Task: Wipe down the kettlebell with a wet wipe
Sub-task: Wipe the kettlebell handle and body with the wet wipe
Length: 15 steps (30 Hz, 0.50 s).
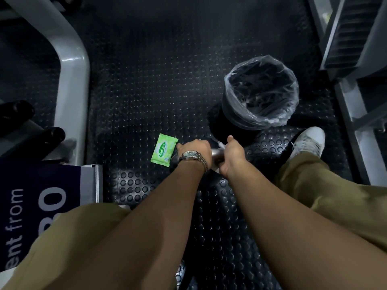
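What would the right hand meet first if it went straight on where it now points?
Probably the black lined bin: the right hand, on the kettlebell handle, points at its base, though depth is unclear.

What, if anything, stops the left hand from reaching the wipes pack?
Probably nothing, so yes. The pack lies on the floor right beside the left hand, nothing between them. The hand seems to grip the kettlebell, so it would have to let go first.
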{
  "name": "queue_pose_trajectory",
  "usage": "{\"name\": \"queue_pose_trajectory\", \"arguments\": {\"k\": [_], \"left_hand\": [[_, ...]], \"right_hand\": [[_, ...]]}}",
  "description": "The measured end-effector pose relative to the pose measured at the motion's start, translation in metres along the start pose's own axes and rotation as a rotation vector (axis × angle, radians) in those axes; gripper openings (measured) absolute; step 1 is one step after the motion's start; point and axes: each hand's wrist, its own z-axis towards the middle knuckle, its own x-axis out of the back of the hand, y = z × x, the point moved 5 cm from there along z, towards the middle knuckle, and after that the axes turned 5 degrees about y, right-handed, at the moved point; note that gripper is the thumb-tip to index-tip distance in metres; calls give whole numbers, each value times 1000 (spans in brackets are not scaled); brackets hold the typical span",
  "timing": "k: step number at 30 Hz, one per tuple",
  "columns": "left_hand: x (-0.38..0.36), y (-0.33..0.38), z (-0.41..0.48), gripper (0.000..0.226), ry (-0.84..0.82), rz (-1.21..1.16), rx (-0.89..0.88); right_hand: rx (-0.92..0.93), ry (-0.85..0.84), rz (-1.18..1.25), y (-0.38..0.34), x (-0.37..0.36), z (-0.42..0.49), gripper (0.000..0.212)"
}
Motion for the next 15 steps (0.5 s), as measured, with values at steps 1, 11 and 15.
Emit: {"name": "queue_pose_trajectory", "arguments": {"k": [1,11,15], "left_hand": [[-1,0,0,30,1,0,-2],[0,0,3,24,4,-8,10],[-2,0,2,31,17,7,-4]], "right_hand": [[-20,2,19,3,2,0,36],[45,115,141,11,-6,-11,34],[-11,47,146,10,-1,-5,38]]}}
